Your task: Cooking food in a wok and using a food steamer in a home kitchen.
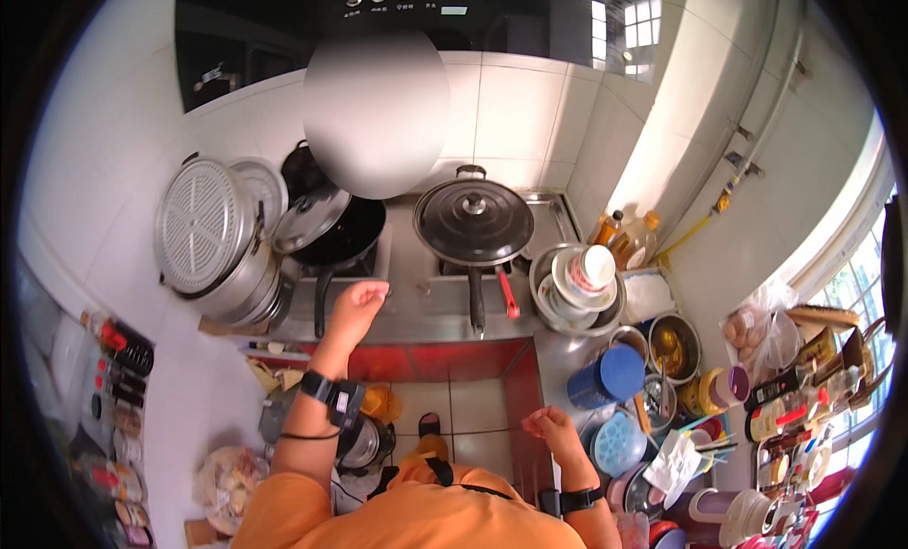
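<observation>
My left hand (360,309) is raised over the front edge of the gas stove, its fingers curled and nothing visible in them. It is near the handle of a black wok (342,237), whose metal lid (312,219) rests tilted over its left side. My right hand (550,428) hangs lower, in front of the red cabinet, fingers bent together, no object visible in it. On the right burner a frying pan with a dark lid (473,221) stands, its black handle towards me and a red-handled utensil (508,294) beside it.
Stacked steamer pots (245,286) with a perforated tray (201,225) stand at left. Right of the stove, a metal basin (538,294) holds bowls and plates. A blue canister (610,379), a metal bowl of yellow food (674,347), bottles and jars crowd the right counter. A range hood (496,24) hangs above.
</observation>
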Motion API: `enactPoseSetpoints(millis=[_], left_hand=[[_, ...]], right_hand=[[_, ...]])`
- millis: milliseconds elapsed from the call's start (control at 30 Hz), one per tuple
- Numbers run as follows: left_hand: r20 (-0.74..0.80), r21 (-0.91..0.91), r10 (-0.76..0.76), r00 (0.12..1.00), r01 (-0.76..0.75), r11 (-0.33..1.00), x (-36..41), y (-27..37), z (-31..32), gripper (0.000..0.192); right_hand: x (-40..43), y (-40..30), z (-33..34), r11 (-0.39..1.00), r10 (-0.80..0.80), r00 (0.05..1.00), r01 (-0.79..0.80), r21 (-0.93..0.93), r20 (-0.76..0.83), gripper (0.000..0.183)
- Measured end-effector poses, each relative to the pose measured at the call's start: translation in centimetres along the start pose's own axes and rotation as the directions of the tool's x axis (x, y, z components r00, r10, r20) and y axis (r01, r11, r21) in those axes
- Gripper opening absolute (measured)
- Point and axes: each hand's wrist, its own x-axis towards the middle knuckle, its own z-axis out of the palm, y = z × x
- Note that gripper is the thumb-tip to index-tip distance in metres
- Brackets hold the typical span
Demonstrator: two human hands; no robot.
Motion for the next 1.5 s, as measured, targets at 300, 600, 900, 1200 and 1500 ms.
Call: enactPoseSetpoints(millis=[300, 600, 900, 1200, 1500], left_hand=[[0.253, 0.382, 0.150, 0.956, -0.241, 0.892, 23.5, -2.8, 7.9, 0.031], [0.392, 0.674, 0.112, 0.913, -0.367, 0.641, 29.8, -5.7, 13.8, 0.043], [0.489, 0.690, 0.061, 0.870, -0.429, 0.583, 31.3, -5.3, 13.9, 0.035], [0.028, 0.098, 0.266, 0.964, -0.267, 0.959, 26.9, -2.8, 2.4, 0.026], [-0.316, -0.754, -0.221, 0.923, -0.103, 0.649, 12.5, -2.9, -5.2, 0.026]], right_hand=[[8.3, -7.6, 4.5, 0.998, -0.022, 0.995, 0.027, 0.050, -0.094, 0.020], [12.8, -10.4, 5.2, 0.993, -0.062, 0.981, 0.042, -0.111, -0.184, 0.030], [16.0, -12.1, 6.0, 0.947, -0.041, 0.996, 0.013, -0.321, -0.081, 0.046], [18.9, -12.1, 7.0, 0.843, -0.175, 0.983, 0.119, -0.525, -0.059, 0.061], [20.4, -15.7, 5.8, 0.759, -0.458, 0.882, 0.323, -0.565, -0.112, 0.044]])
